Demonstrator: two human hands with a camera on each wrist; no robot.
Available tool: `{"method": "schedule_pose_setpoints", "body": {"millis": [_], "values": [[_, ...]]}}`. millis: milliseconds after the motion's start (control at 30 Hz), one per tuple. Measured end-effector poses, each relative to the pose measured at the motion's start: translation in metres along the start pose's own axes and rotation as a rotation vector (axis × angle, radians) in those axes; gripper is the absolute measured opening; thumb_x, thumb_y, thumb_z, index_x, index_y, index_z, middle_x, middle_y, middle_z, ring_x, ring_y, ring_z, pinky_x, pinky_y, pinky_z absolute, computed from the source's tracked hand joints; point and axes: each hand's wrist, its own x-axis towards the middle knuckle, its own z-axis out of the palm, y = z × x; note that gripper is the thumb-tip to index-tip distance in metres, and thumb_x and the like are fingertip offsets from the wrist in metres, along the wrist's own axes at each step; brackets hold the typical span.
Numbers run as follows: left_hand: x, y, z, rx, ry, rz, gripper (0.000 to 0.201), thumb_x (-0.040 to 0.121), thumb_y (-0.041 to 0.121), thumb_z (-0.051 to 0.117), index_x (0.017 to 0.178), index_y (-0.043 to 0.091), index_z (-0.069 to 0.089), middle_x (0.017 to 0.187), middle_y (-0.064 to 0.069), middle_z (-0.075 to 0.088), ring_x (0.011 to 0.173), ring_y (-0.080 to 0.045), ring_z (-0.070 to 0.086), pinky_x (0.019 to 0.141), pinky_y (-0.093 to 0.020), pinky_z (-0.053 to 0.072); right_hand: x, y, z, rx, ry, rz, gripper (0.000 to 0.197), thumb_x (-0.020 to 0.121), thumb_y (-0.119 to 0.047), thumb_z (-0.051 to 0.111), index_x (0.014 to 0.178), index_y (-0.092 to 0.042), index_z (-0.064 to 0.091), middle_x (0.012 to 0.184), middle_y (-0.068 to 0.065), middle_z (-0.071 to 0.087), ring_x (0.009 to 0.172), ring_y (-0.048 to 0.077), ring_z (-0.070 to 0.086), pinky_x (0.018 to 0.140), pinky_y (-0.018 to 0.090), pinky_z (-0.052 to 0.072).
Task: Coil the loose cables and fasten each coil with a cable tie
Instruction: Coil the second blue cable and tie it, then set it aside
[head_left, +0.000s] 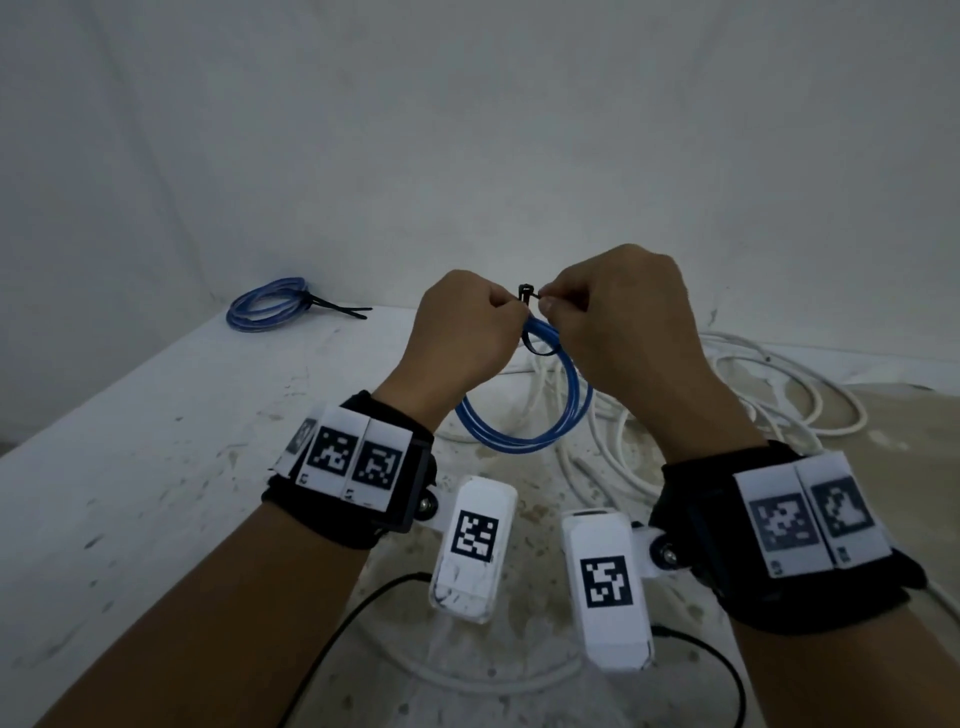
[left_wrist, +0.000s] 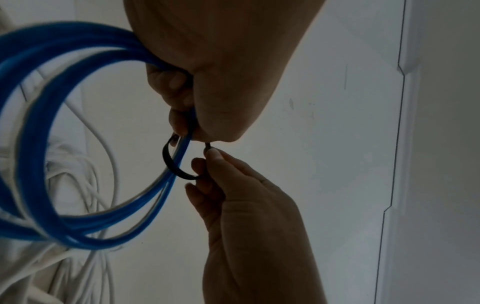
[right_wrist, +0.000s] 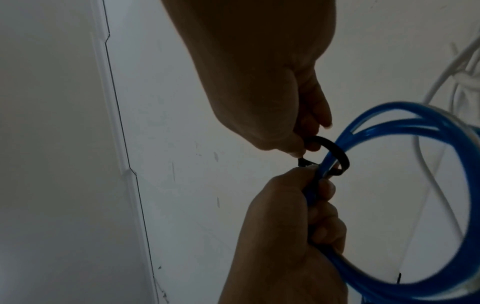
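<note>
Left hand (head_left: 467, 325) grips the coiled blue cable (head_left: 524, 410), raised above the white desk (head_left: 156, 415); right hand (head_left: 618, 317) pinches the black plastic cable tie (left_wrist: 172, 164) looped loosely round it. Loose white cables (head_left: 779, 395) lie beneath.

A blue coil (head_left: 524, 405) of several loops hangs upright in the air above the surface, with a black tie (head_left: 531, 322) looped loosely around its top strands. A second blue coil (head_left: 267, 305), already bound with a black tie (head_left: 332, 310), lies flat at the far left. Loose white cables (head_left: 769, 395) sprawl tangled on the right.
</note>
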Motion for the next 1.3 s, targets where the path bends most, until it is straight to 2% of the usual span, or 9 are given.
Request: {"method": "schedule_pose_setpoints", "body": {"millis": [233, 467, 600, 700, 800, 933, 1067, 1200, 1300], "values": [[0.000, -0.003, 0.006, 0.148, -0.008, 0.107, 0.030, 0.089, 0.019, 0.055, 0.074, 0.001, 0.073, 0.066, -0.018, 0.065, 0.051, -0.023, 0.048, 0.059, -0.040, 0.048, 0.000, 0.000, -0.004, -0.014, -0.002, 0.050, 0.017, 0.093, -0.022, 0.065, 0.096, -0.015, 0.080, 0.091, 0.003, 0.076, 0.082, 0.020, 0.069, 0.079, 0.031, 0.054], [-0.004, -0.002, 0.012, 0.267, -0.064, 0.215, 0.033, 0.093, 0.016, 0.054, 0.065, 0.006, 0.069, 0.050, 0.001, 0.050, 0.047, -0.011, 0.043, 0.056, -0.031, 0.042, -0.001, 0.001, -0.002, -0.050, -0.034, 0.099, 0.013, 0.089, -0.018, 0.066, 0.091, -0.016, 0.079, 0.087, 0.002, 0.074, 0.081, 0.017, 0.066, 0.068, 0.023, 0.042], [0.000, -0.008, 0.014, 0.159, -0.051, 0.118, 0.029, 0.088, 0.016, 0.055, 0.074, -0.001, 0.073, 0.064, -0.020, 0.064, 0.053, -0.025, 0.053, 0.061, -0.040, 0.049, 0.000, 0.004, -0.004, -0.026, 0.043, 0.119, 0.014, 0.090, -0.019, 0.065, 0.091, -0.014, 0.078, 0.088, 0.002, 0.073, 0.082, 0.018, 0.067, 0.070, 0.024, 0.046], [0.001, -0.008, 0.010, -0.001, -0.056, 0.013, 0.027, 0.089, 0.016, 0.057, 0.077, -0.001, 0.075, 0.072, -0.022, 0.068, 0.053, -0.018, 0.048, 0.054, -0.029, 0.042, 0.001, 0.004, -0.002, 0.025, 0.009, 0.097, 0.011, 0.088, -0.019, 0.067, 0.086, -0.016, 0.078, 0.082, 0.001, 0.073, 0.075, 0.017, 0.066, 0.072, 0.027, 0.052], [0.000, -0.005, 0.009, -0.074, -0.057, -0.027, 0.025, 0.091, 0.016, 0.058, 0.075, 0.009, 0.075, 0.069, -0.009, 0.069, 0.052, -0.005, 0.053, 0.057, -0.025, 0.043, 0.001, 0.004, 0.003, 0.025, 0.014, 0.091, 0.011, 0.087, -0.019, 0.068, 0.083, -0.016, 0.078, 0.081, 0.000, 0.072, 0.074, 0.017, 0.066, 0.072, 0.029, 0.053], [-0.001, -0.004, 0.010, -0.102, -0.062, -0.029, 0.023, 0.092, 0.016, 0.058, 0.076, 0.018, 0.074, 0.064, 0.002, 0.065, 0.040, 0.001, 0.046, 0.045, -0.009, 0.035, 0.002, 0.006, 0.002, 0.030, 0.027, 0.111, 0.011, 0.087, -0.017, 0.068, 0.082, -0.016, 0.078, 0.079, -0.001, 0.071, 0.074, 0.017, 0.066, 0.073, 0.031, 0.054], [-0.001, -0.004, 0.009, -0.091, -0.057, -0.026, 0.025, 0.091, 0.017, 0.058, 0.077, 0.008, 0.076, 0.069, -0.011, 0.069, 0.045, -0.008, 0.044, 0.049, -0.022, 0.040, 0.002, 0.005, 0.002, 0.040, 0.010, 0.119, 0.011, 0.086, -0.017, 0.068, 0.081, -0.017, 0.078, 0.070, -0.003, 0.066, 0.070, 0.017, 0.065, 0.071, 0.029, 0.054], [-0.002, -0.004, 0.010, 0.015, -0.050, 0.053, 0.029, 0.089, 0.018, 0.057, 0.072, -0.001, 0.072, 0.065, -0.019, 0.065, 0.049, -0.019, 0.043, 0.054, -0.034, 0.043, 0.002, 0.005, 0.001, 0.038, 0.026, 0.116, 0.011, 0.088, -0.018, 0.067, 0.084, -0.016, 0.078, 0.077, 0.000, 0.071, 0.071, 0.017, 0.066, 0.069, 0.026, 0.051], [-0.001, -0.005, 0.009, 0.154, -0.064, 0.154, 0.030, 0.090, 0.019, 0.056, 0.070, 0.003, 0.072, 0.061, -0.014, 0.063, 0.052, -0.023, 0.050, 0.059, -0.037, 0.046, 0.002, 0.007, 0.001, 0.016, 0.020, 0.123, 0.009, 0.087, -0.018, 0.068, 0.085, -0.016, 0.076, 0.079, -0.002, 0.069, 0.077, 0.017, 0.065, 0.071, 0.026, 0.049]]}}
